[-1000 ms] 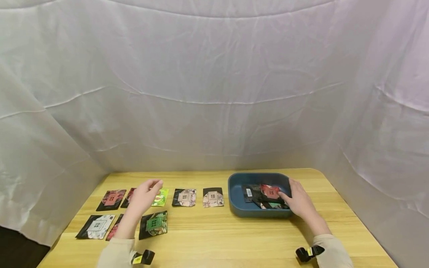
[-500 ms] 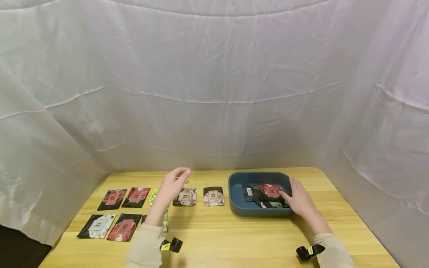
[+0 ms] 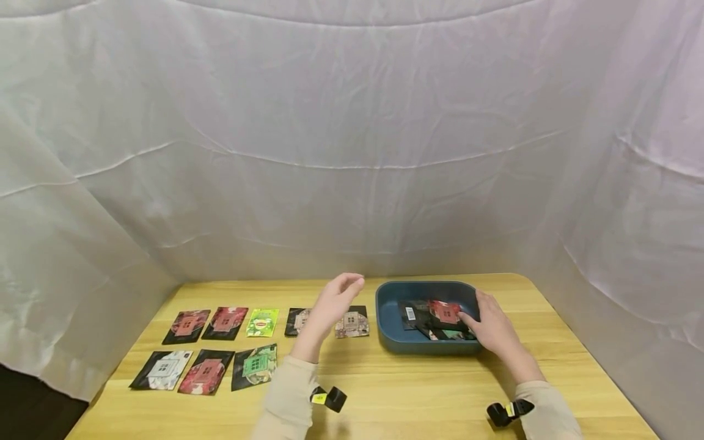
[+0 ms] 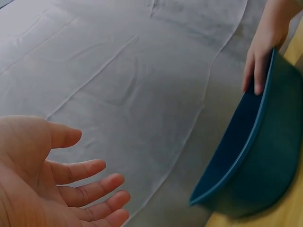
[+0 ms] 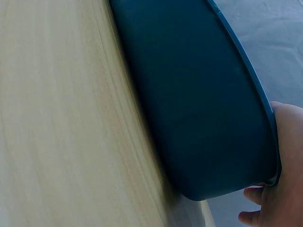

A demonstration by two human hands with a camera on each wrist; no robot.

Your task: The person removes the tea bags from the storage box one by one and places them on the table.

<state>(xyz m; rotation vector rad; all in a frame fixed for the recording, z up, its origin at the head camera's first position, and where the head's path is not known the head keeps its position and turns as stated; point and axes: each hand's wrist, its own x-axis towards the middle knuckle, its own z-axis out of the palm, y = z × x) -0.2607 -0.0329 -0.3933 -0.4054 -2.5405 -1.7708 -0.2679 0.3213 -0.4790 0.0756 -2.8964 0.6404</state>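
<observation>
My left hand [image 3: 333,302] is in the air left of the blue plastic bin [image 3: 429,347], over the row of tea sachets. Its fingers are loosely bent with nothing between them, as the left wrist view of the hand [image 4: 71,184] also shows. At the bin's right end, my right hand [image 3: 495,324] grips the rim, thumb inside and fingers over the outside. In the bin lie several sachets, a red-and-black sachet [image 3: 444,311] on top. Partly behind my left arm are two pale floral sachets, one [image 3: 352,322] near the bin.
On the wooden table [image 3: 407,397], a yellow-green sachet [image 3: 262,322] and two red-black sachets, one [image 3: 225,322] beside it, continue the back row. In front lie a white-black sachet [image 3: 163,370], a red sachet [image 3: 206,373] and a green sachet [image 3: 255,366]. Grey-white cloth [image 3: 352,153] surrounds the table.
My left hand has moved right from above the left-hand sachets toward the bin, uncovering the yellow-green, red and green sachets. The right hand stays on the bin's rim.
</observation>
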